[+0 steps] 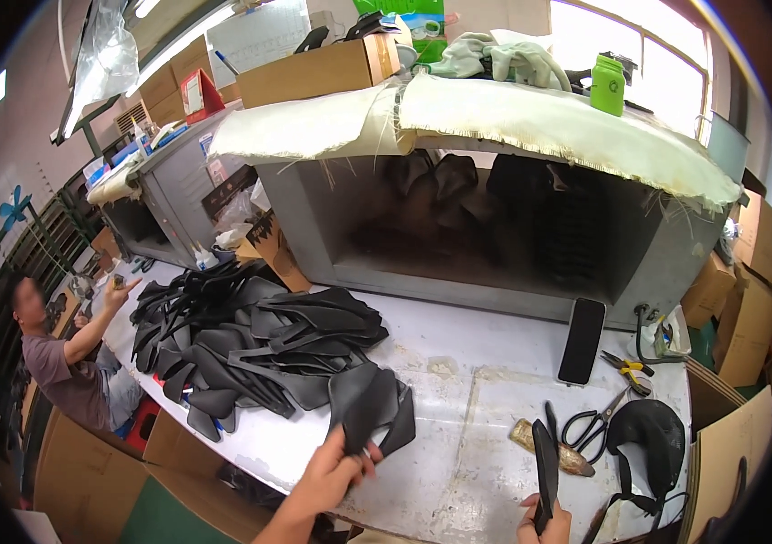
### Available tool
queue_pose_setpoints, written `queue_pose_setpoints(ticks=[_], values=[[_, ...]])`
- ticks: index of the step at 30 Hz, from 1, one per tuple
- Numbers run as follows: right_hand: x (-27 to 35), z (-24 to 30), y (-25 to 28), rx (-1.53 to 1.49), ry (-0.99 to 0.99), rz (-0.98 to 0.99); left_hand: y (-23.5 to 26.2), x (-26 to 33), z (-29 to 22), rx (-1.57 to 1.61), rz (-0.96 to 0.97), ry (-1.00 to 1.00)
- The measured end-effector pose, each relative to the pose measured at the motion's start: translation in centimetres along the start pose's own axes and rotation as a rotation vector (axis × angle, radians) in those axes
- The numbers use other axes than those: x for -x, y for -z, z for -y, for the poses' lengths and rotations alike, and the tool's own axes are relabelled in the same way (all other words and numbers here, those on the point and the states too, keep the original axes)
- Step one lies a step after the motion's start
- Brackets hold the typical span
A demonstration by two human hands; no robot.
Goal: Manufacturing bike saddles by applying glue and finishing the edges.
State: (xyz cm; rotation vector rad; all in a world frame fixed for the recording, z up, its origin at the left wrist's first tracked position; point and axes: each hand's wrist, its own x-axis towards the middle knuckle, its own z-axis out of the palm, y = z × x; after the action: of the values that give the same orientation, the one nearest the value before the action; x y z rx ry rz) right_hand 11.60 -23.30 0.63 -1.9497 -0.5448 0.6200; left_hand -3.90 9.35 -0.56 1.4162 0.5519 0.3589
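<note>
My left hand [336,471] is closed on a black, curved, flat piece [361,408] at the front right of a large heap of similar black pieces [250,335]; another such piece lies just behind it. My right hand [545,524], at the lower edge, is closed round the bottom of a narrow black piece [545,467] that stands upright, seen edge-on. Just beyond the right hand lie a brownish, crusted object [554,446] and black-handled scissors [596,424]. A black, rounded, cap-like piece [651,444] rests to the right of the scissors.
A dark phone [582,341] and yellow-handled pliers [629,370] lie on the white table [440,453]. Behind them stands a grey metal box [458,288], open in front, with dark pieces inside. A co-worker [73,363] sits at the left. Cardboard boxes [738,462] stand at the right.
</note>
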Motion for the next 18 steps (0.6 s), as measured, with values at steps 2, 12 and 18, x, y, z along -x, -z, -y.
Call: queue_pose_setpoints(ticks=[2, 12, 18], values=[[-0.9, -0.4, -0.3, 0.006, -0.1, -0.001, -0.5, -1.5, -2.0, -0.718, -0.419, -0.337], [-1.9, -3.8, -2.2, -0.618, -0.082, -0.147, 0.4, -1.7, 1.4, -1.443, -0.072, -0.496], [-3.5, -4.6, 0.3, -0.638, 0.023, -0.39, 1.5, -5.8, -0.6, -1.475, -0.231, -0.622]])
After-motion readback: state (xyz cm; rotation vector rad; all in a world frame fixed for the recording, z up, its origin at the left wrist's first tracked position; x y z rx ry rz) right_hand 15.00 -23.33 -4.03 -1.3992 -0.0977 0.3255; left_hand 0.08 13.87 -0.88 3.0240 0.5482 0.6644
